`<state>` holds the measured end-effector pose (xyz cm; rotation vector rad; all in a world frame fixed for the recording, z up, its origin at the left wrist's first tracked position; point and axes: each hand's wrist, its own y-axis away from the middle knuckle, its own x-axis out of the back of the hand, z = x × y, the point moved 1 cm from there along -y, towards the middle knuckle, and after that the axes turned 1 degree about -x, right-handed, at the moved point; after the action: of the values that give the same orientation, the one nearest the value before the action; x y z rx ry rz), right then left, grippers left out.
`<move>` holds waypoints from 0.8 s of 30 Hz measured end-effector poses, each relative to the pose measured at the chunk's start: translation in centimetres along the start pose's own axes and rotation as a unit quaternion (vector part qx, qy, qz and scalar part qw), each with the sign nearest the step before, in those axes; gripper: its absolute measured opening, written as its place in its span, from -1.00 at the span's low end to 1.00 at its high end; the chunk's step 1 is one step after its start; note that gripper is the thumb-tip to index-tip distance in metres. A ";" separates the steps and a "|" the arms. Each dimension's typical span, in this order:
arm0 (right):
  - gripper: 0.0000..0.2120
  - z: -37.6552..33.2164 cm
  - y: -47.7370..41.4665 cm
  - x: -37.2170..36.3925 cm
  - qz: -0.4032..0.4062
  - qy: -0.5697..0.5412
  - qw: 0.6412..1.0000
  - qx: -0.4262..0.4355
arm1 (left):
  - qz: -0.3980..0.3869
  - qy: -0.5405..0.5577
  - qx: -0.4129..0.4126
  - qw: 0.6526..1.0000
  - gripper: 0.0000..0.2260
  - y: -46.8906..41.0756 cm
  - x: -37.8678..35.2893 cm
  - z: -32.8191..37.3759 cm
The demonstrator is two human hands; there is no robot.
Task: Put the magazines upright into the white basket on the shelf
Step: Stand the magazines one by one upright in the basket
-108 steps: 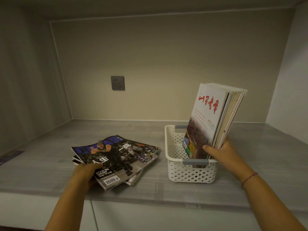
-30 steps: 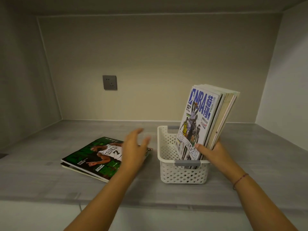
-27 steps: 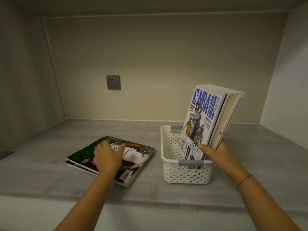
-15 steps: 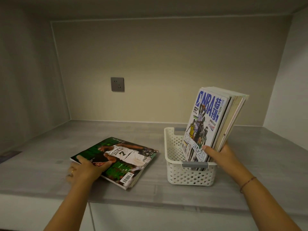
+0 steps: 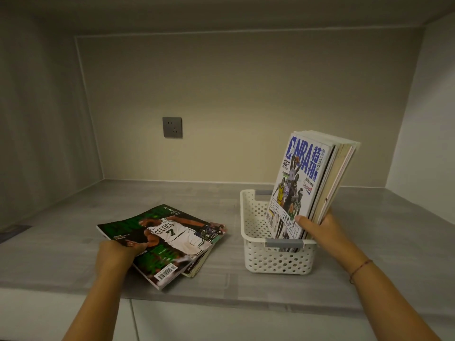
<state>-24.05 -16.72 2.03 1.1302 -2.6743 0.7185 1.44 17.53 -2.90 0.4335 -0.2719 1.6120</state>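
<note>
Left hand grips glossy green-covered magazine lying on grey shelf.
Thin, floppy, slick: hold near spine. Right hand clasps upright magazines inside perforated white plastic basket.

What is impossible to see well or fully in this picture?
Head view:
- How many lower magazines lie under the green magazine: it covers them.
- Lower ends of the upright magazines: hidden by the white basket and right hand.
- The dark object, left edge: cut off by the frame.

white basket: magazines upright | green magazine: flat, shelf, left
</note>
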 end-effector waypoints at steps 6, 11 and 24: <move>-0.46 0.2 -0.1 0.0 0.002 -0.010 1.000 -0.006 | -0.071 0.085 -0.034 0.993 -0.77 1.2 -0.3 0.8; -0.51 0.1 0.0 -0.1 0.000 -0.012 1.000 -0.003 | -0.093 0.230 -0.067 0.966 -0.82 3.0 -0.3 4.3; -0.52 0.5 -0.2 0.0 0.003 -0.020 1.000 -0.007 | 0.011 0.165 -0.434 0.886 -0.54 13.1 -6.6 17.2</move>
<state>-23.88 -17.05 1.65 1.1445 -2.7118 0.6834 -9.24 3.07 10.79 -0.5308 -0.6923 1.3877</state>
